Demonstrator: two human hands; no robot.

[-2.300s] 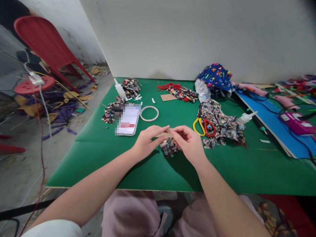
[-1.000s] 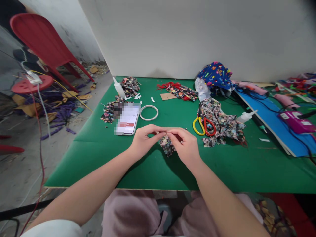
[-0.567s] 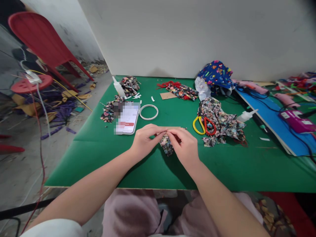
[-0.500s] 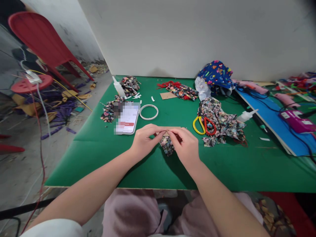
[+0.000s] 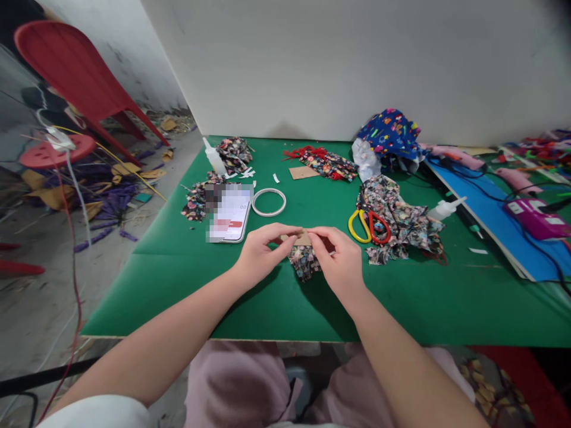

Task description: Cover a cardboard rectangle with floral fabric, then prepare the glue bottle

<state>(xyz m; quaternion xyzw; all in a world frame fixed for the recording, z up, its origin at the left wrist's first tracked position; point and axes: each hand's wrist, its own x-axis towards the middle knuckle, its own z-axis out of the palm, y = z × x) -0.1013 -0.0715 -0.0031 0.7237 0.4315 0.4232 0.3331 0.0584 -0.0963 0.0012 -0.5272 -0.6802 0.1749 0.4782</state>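
Note:
Both of my hands meet over the middle of the green table, their fingertips pinching a small piece of brown card (image 5: pixel 304 239). Dark floral fabric (image 5: pixel 301 263) hangs below the card, between the hands. My left hand (image 5: pixel 264 252) grips the card's left side with thumb and fingers. On the right side, my right hand (image 5: pixel 339 261) closes thumb and forefinger on the card's upper edge. A roll of white tape (image 5: pixel 269 203) lies just beyond my left hand, beside a phone (image 5: pixel 232 217). Scissors (image 5: pixel 369 227) with yellow and red handles lie right of my right hand.
Floral fabric pieces (image 5: pixel 397 220) are heaped at the right, near a white glue bottle (image 5: pixel 446 209). Another bottle (image 5: pixel 214 157) stands at the back left. Glue guns (image 5: pixel 455 156) and cables lie by a blue board (image 5: pixel 499 229). A red chair (image 5: pixel 74 71) is off to the left.
My fingertips have moved apart a little along the card, and my right hand has shifted slightly right. More of the brown card now shows between the hands.

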